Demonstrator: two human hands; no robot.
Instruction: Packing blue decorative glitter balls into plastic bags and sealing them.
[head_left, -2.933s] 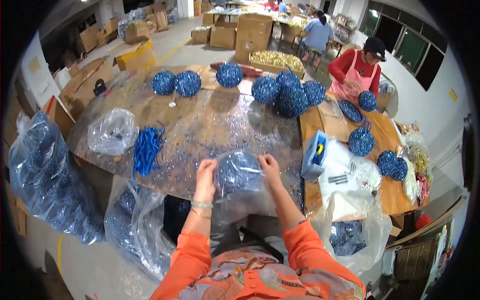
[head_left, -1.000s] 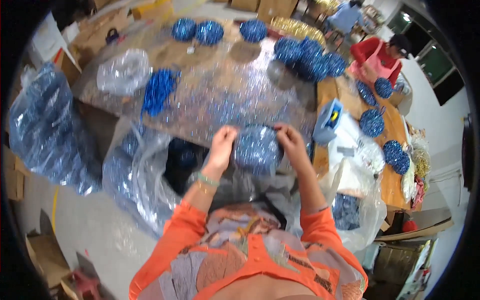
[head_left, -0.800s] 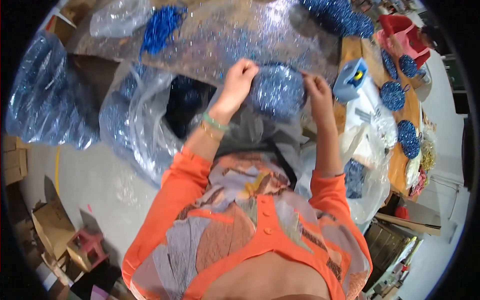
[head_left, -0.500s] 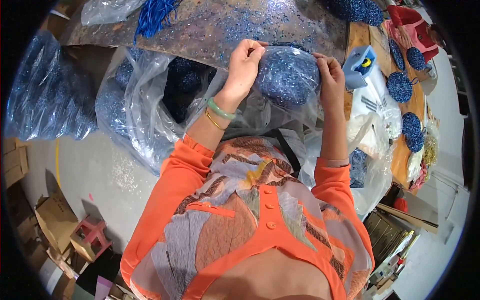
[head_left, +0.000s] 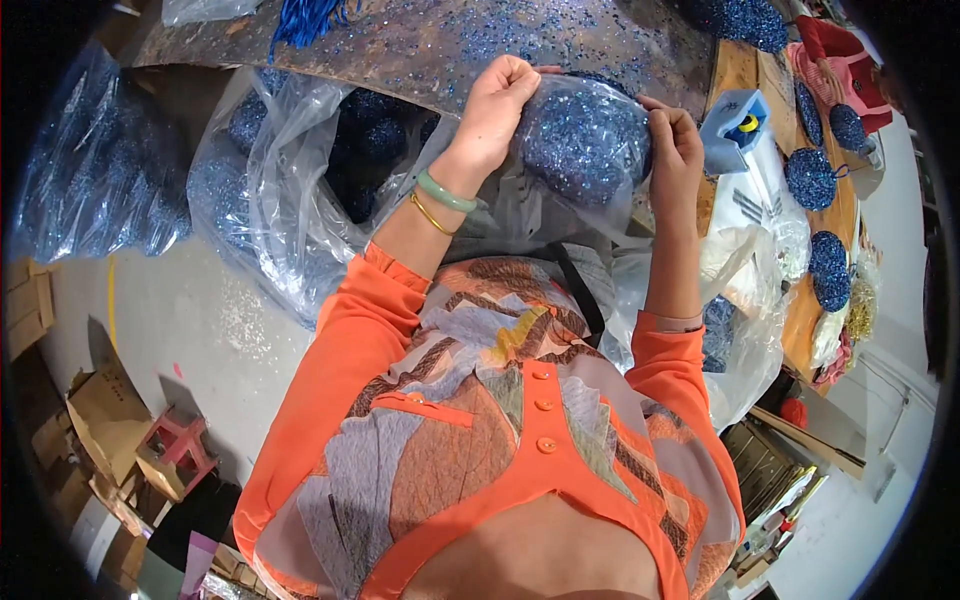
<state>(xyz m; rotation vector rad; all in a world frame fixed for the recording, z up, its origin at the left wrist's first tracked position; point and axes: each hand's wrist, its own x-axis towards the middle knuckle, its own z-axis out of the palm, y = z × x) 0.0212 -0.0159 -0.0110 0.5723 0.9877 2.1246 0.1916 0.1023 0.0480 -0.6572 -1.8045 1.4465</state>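
A glittery blue ball (head_left: 582, 145) sits inside a clear plastic bag (head_left: 610, 212) at the near edge of the worktable. My left hand (head_left: 495, 112) pinches the bag's upper left edge between thumb and curled fingers. At the other side, my right hand (head_left: 677, 145) has its fingers closed on the bag's upper right edge. The bag's loose lower part hangs toward my lap. Below my left hand, a large clear plastic sack (head_left: 290, 200) stands with several blue glitter balls (head_left: 375, 138) in its dark opening.
Blue glitter is scattered over the dark worktable (head_left: 410, 60). To the right are a light blue box (head_left: 733, 130) and several glitter ornaments (head_left: 811, 180) on a wooden table. Another person's hand (head_left: 830, 80) shows at far right. A red stool (head_left: 180, 445) stands lower left.
Both hands and the bagged ball sit slightly higher in view, and my right hand has shifted a little rightward. The surroundings shift slightly too. Both hands keep their hold on the bag.
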